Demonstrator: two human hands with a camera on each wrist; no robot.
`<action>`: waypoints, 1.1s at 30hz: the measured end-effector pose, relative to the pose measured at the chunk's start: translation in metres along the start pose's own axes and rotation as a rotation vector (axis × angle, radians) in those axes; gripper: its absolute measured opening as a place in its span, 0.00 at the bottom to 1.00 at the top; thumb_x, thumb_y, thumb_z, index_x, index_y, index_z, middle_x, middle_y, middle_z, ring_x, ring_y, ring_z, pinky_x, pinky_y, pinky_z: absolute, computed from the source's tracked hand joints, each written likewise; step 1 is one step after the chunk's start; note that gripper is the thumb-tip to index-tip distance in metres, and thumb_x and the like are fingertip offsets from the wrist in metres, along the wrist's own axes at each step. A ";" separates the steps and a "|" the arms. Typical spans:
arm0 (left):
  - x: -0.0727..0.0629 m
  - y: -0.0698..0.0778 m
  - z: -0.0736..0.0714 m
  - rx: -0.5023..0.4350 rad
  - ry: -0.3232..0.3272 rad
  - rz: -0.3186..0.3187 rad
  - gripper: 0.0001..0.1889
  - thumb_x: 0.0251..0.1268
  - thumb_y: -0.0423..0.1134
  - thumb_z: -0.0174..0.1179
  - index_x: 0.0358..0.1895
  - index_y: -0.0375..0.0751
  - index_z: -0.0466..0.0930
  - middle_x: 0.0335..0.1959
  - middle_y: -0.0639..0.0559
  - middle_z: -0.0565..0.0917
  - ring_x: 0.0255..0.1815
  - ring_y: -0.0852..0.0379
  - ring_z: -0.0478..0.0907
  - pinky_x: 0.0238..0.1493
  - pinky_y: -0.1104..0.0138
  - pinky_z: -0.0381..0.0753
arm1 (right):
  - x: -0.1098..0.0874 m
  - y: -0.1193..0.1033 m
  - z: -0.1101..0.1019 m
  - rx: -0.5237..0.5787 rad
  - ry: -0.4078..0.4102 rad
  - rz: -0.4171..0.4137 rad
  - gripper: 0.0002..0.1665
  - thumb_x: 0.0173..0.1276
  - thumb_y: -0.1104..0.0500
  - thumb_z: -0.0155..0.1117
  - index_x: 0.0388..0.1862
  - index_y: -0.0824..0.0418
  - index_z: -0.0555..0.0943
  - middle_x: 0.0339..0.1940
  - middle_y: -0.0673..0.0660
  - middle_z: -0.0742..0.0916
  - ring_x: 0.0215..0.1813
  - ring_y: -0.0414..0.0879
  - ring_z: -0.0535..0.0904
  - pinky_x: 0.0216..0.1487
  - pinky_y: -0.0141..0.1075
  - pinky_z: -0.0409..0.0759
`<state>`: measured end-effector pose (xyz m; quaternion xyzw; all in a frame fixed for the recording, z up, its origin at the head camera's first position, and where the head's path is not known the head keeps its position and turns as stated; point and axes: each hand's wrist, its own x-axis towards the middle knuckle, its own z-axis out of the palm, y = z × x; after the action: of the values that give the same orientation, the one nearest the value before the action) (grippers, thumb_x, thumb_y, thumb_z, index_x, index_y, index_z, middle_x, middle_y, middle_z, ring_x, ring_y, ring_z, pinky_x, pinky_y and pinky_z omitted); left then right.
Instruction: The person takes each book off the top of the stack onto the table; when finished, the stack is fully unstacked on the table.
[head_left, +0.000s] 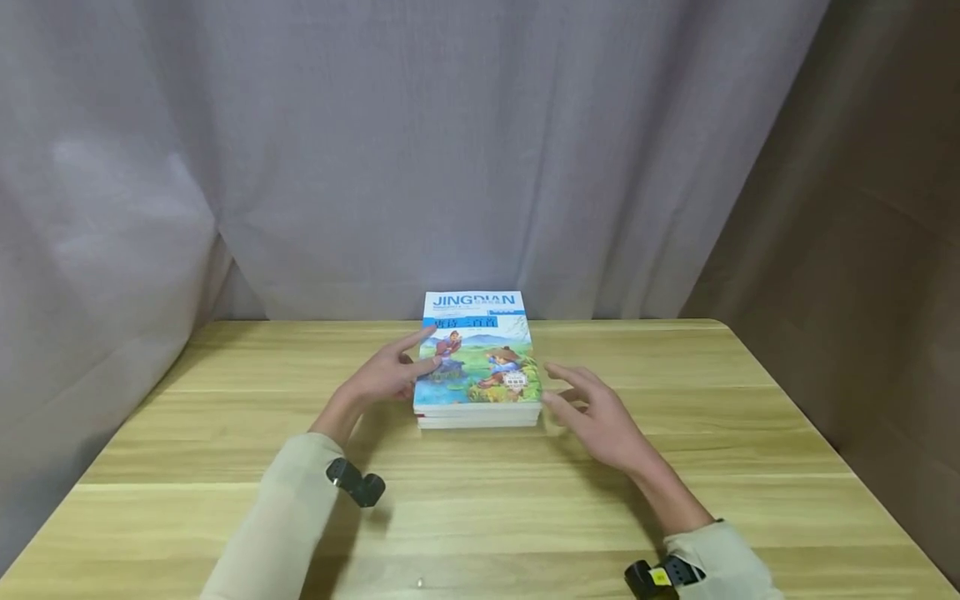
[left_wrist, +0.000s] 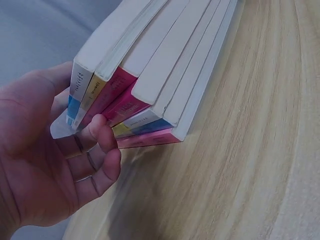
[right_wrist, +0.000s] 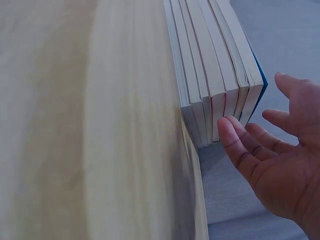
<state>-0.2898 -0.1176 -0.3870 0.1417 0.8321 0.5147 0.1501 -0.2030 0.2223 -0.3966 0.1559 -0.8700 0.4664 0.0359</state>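
Note:
A stack of several paperback books (head_left: 480,367) lies on the table in the head view, its top cover showing "JINGDIAN" and a painted scene of children by water. White, yellow and pink spines (left_wrist: 125,107) face my left hand (head_left: 382,373). Two digits of that hand reach over the cover's left edge, while its loosely bent fingers (left_wrist: 102,135) are right at the spines. Beside the stack's right side is my right hand (head_left: 600,421), fingers spread and slightly bent, with nothing between them. Its fingertips (right_wrist: 226,125) are close to the page edges (right_wrist: 220,80).
The stack stands near the back edge of the wooden table (head_left: 480,508). Behind it hangs a grey curtain (head_left: 375,150), with a darker fold of cloth (head_left: 862,275) at the right. Wrist cameras (head_left: 356,482) are strapped over both light sleeves.

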 end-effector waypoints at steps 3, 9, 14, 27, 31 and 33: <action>-0.001 -0.001 0.000 0.003 0.013 -0.011 0.39 0.79 0.53 0.61 0.87 0.63 0.53 0.32 0.49 0.76 0.25 0.58 0.72 0.30 0.69 0.77 | 0.003 -0.003 0.000 -0.004 -0.001 0.009 0.35 0.82 0.47 0.61 0.80 0.61 0.70 0.76 0.67 0.75 0.53 0.58 0.88 0.47 0.42 0.90; -0.008 -0.005 -0.002 -0.002 0.043 -0.023 0.39 0.80 0.52 0.60 0.87 0.62 0.52 0.42 0.40 0.83 0.27 0.55 0.80 0.35 0.63 0.87 | 0.013 -0.003 0.001 -0.003 0.008 0.046 0.34 0.82 0.48 0.62 0.80 0.61 0.71 0.77 0.68 0.73 0.44 0.56 0.88 0.41 0.47 0.89; -0.013 -0.011 0.000 -0.100 0.056 -0.010 0.39 0.80 0.49 0.60 0.87 0.62 0.52 0.49 0.37 0.84 0.28 0.56 0.80 0.33 0.62 0.87 | 0.026 0.000 0.003 0.097 -0.006 0.096 0.34 0.81 0.51 0.63 0.79 0.64 0.70 0.76 0.70 0.76 0.41 0.59 0.89 0.44 0.49 0.90; -0.028 -0.018 0.007 -0.326 0.101 -0.036 0.43 0.81 0.40 0.60 0.88 0.63 0.44 0.66 0.29 0.80 0.34 0.58 0.86 0.37 0.63 0.90 | 0.040 0.011 0.015 0.210 -0.015 0.146 0.34 0.76 0.55 0.68 0.78 0.62 0.74 0.74 0.70 0.78 0.36 0.46 0.86 0.38 0.43 0.88; -0.031 -0.020 0.007 -0.401 0.096 -0.037 0.45 0.81 0.38 0.59 0.89 0.59 0.38 0.61 0.29 0.84 0.36 0.54 0.90 0.39 0.59 0.92 | 0.039 0.012 0.015 0.216 -0.011 0.159 0.34 0.76 0.55 0.69 0.78 0.61 0.74 0.74 0.69 0.77 0.41 0.47 0.86 0.39 0.42 0.89; -0.032 -0.020 0.007 -0.426 0.094 -0.045 0.46 0.81 0.37 0.59 0.89 0.57 0.38 0.60 0.30 0.84 0.37 0.53 0.91 0.40 0.58 0.93 | 0.039 0.012 0.015 0.219 -0.010 0.160 0.34 0.76 0.56 0.69 0.78 0.61 0.74 0.74 0.69 0.77 0.42 0.47 0.86 0.39 0.42 0.89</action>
<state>-0.2592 -0.1333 -0.4044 0.0640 0.7135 0.6817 0.1491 -0.2422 0.2073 -0.4067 0.0913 -0.8236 0.5592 -0.0231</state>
